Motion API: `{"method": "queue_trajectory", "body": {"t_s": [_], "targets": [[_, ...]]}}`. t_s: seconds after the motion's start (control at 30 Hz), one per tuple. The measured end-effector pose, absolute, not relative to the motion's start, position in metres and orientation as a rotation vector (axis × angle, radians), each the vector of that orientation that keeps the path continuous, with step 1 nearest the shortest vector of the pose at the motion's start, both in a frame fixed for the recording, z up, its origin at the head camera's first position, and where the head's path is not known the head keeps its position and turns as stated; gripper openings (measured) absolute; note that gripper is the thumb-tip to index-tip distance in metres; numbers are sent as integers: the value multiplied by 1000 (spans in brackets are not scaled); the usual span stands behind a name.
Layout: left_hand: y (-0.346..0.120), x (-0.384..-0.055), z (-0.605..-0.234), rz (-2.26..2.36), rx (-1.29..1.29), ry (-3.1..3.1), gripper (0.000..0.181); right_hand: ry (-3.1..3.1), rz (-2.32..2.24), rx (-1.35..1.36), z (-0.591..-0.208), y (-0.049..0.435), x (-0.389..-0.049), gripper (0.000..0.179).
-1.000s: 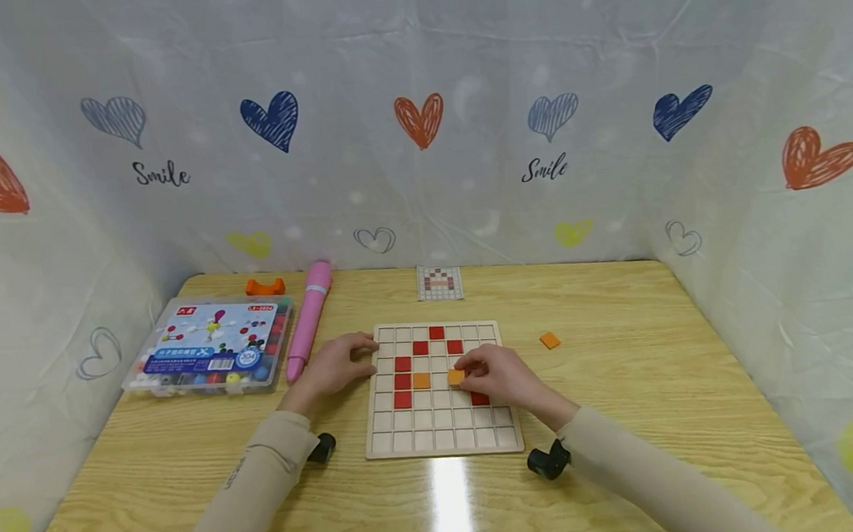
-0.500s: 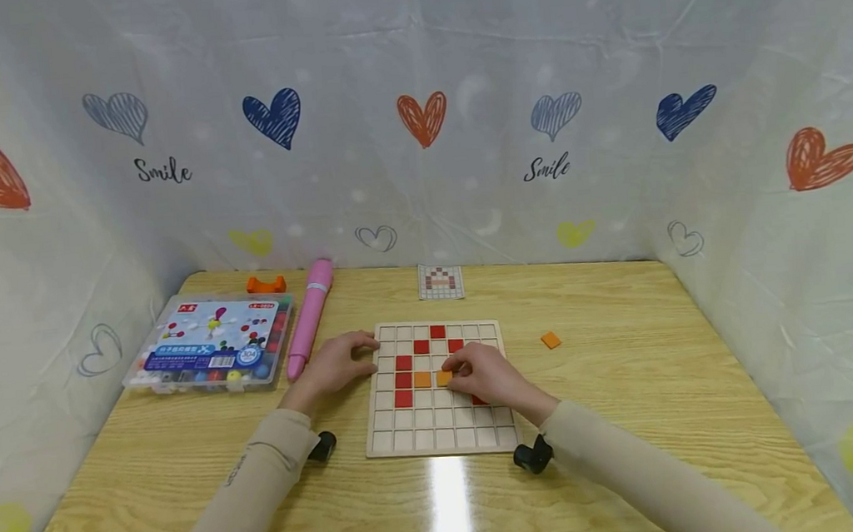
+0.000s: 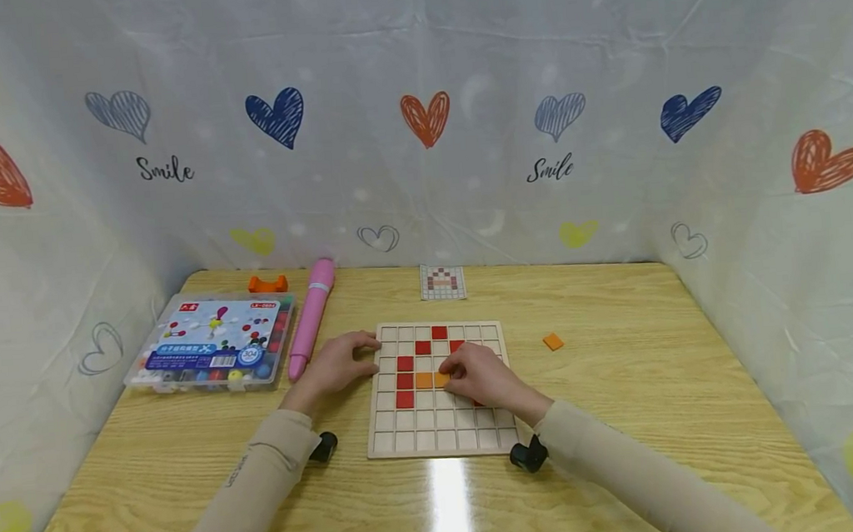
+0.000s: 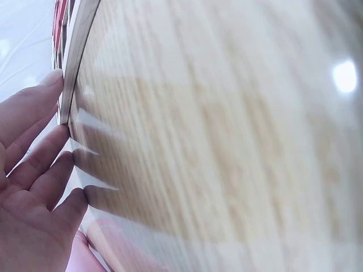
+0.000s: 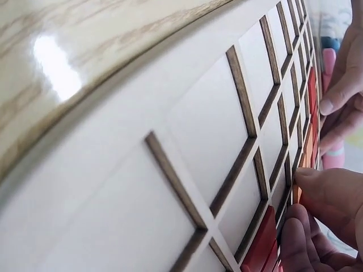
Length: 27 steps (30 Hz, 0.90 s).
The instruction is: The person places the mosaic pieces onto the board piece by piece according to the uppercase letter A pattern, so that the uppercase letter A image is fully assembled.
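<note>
A wooden grid board (image 3: 425,442) lies mid-table with red tiles (image 3: 405,381) and an orange tile (image 3: 424,381) in its cells. My right hand (image 3: 486,376) pinches a second orange square tile (image 3: 441,378) between thumb and fingertips, at the cell just right of the first orange one. The right wrist view shows the thumb and fingers close on this tile (image 5: 297,194) at board level; the hand covers some cells and red tiles. Fingertips of my left hand (image 3: 339,365) rest along the board's left edge, with nothing gripped; in the left wrist view the fingers (image 4: 48,156) are spread.
One loose orange tile (image 3: 553,341) lies right of the board. Behind it stands a small pattern card (image 3: 443,283). To the left are a clear case of coloured balls (image 3: 210,346), a pink pen-shaped object (image 3: 312,318) and an orange piece (image 3: 267,284).
My right hand has carried the pinched orange tile leftward by about one cell, to beside the other orange tile. The left hand has stayed at the board's edge.
</note>
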<state>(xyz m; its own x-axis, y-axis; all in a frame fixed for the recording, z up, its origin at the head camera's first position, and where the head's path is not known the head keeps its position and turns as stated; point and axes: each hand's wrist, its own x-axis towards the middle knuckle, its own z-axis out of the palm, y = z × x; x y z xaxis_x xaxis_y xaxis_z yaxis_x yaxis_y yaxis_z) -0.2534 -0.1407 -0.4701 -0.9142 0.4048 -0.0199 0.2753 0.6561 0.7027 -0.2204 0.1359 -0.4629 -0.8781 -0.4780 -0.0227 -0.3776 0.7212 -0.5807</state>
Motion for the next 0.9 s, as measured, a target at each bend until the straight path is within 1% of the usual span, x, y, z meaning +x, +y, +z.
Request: {"method": "queue_trajectory", "body": {"t_s": [0.37, 0.53, 0.73, 0.9], "targets": [[-140, -251, -469, 1103, 567, 2714, 36, 2757, -867, -728, -463, 136, -222, 18], [-140, -251, -470, 1108, 569, 2712, 36, 2762, -885, -713, -462, 137, -220, 21], [-140, -252, -471, 1108, 575, 2706, 36, 2803, -1007, -584, -460, 149, -211, 27], [-141, -251, -470, 1125, 554, 2697, 36, 2822, -1161, -368, -461, 173, -199, 28]]}}
